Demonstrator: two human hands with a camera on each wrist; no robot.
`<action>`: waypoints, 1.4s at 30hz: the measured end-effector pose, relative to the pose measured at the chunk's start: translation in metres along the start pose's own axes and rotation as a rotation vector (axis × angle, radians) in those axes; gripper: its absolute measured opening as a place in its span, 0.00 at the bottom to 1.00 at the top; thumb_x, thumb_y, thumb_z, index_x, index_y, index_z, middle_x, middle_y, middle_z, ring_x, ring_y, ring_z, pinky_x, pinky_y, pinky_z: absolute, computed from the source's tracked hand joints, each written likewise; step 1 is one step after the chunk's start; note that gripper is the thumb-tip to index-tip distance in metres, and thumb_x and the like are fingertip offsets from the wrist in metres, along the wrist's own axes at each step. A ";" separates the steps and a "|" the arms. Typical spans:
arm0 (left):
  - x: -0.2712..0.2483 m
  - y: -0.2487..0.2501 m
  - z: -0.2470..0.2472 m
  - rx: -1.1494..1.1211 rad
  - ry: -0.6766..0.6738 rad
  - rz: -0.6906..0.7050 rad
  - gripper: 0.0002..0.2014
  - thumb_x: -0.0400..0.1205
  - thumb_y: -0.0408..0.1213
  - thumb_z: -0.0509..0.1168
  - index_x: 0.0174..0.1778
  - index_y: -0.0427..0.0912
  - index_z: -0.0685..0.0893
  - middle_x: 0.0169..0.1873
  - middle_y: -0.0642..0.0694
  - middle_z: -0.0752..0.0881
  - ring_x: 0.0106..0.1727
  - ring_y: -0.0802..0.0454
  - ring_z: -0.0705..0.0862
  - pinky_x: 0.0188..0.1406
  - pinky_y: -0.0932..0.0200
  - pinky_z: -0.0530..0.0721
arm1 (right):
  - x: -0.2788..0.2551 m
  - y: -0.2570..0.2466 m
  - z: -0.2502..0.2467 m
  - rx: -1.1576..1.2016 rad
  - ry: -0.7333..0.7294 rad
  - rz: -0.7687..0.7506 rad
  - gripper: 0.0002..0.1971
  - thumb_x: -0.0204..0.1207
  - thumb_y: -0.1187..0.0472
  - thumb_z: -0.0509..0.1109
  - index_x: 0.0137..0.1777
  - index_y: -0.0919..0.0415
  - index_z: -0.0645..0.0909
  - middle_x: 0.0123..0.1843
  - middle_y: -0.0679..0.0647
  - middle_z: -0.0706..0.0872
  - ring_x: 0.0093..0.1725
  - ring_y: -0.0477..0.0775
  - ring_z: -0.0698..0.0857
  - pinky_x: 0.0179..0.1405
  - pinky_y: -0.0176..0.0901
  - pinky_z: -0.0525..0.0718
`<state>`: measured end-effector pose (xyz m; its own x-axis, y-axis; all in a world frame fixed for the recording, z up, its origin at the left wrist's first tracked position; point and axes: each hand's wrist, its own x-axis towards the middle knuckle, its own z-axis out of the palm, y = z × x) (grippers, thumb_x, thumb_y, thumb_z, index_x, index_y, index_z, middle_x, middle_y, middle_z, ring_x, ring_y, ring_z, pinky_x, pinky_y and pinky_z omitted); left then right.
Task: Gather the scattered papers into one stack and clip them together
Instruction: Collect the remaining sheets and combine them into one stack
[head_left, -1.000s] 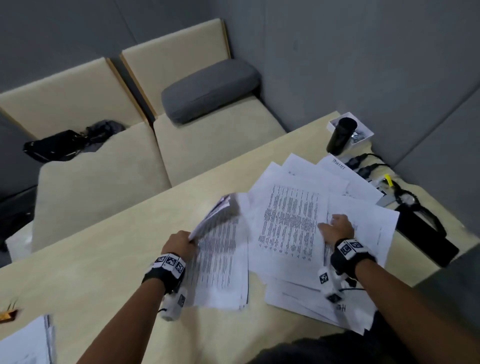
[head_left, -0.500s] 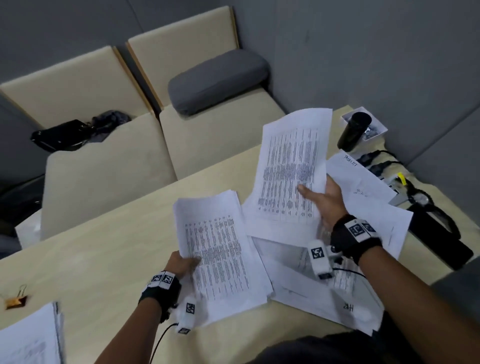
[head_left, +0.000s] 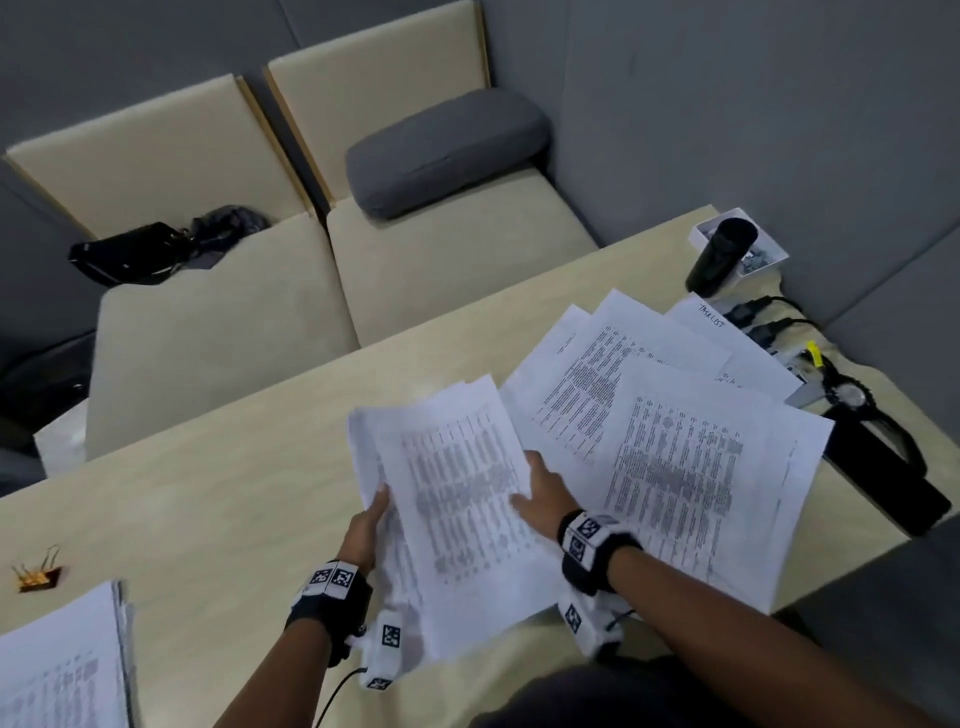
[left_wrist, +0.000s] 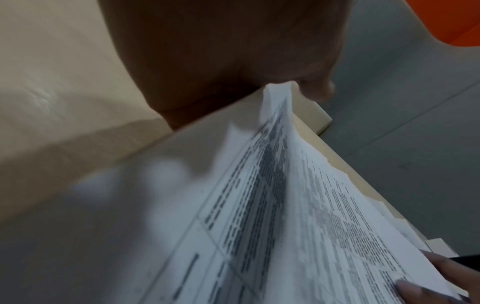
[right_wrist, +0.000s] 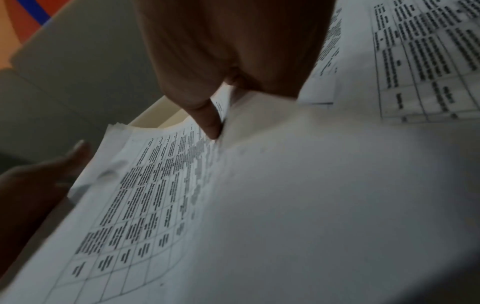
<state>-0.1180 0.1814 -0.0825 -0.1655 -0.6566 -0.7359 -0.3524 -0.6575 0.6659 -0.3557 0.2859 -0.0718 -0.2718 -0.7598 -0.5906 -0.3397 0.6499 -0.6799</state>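
A stack of printed papers is held tilted above the pale table. My left hand grips its left edge, fingers underneath. My right hand pinches the right edge, thumb on the top sheet. The left wrist view shows the stack fanned below the left hand. In the right wrist view, the right hand presses its thumb onto the stack. Several loose sheets lie spread to the right. A gold binder clip sits at the table's left edge.
Another paper stack lies at the near left corner. At the far right stand a black bottle by a white tray, cables and a black strapped device. A beige sofa with a grey cushion lies beyond the table.
My right hand has brought the sheet it held raised at the right down and left onto the stack in my left hand. The left hand has lifted its stack slightly.
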 end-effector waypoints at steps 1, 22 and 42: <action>0.000 -0.001 0.000 0.060 0.008 0.007 0.27 0.79 0.60 0.62 0.67 0.45 0.78 0.53 0.47 0.83 0.56 0.48 0.79 0.57 0.52 0.73 | 0.001 0.002 0.004 -0.013 -0.038 -0.006 0.32 0.82 0.60 0.64 0.82 0.60 0.53 0.74 0.64 0.75 0.64 0.62 0.82 0.56 0.44 0.80; -0.003 -0.005 0.018 0.475 0.283 0.057 0.18 0.76 0.42 0.74 0.49 0.33 0.77 0.37 0.35 0.86 0.36 0.38 0.86 0.43 0.44 0.89 | -0.062 0.167 -0.169 0.527 0.821 0.598 0.45 0.60 0.55 0.86 0.74 0.68 0.68 0.71 0.65 0.79 0.68 0.66 0.81 0.68 0.56 0.79; -0.002 0.023 0.015 0.614 0.300 0.162 0.19 0.76 0.38 0.74 0.56 0.27 0.81 0.47 0.29 0.87 0.45 0.34 0.87 0.48 0.42 0.88 | -0.145 -0.067 -0.260 0.022 0.538 -0.319 0.16 0.68 0.64 0.81 0.55 0.54 0.85 0.49 0.49 0.88 0.43 0.32 0.86 0.47 0.38 0.82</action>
<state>-0.1398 0.1734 -0.0680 -0.0296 -0.8603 -0.5090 -0.8159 -0.2734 0.5095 -0.5277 0.3485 0.1730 -0.5777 -0.8141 -0.0592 -0.4617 0.3857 -0.7988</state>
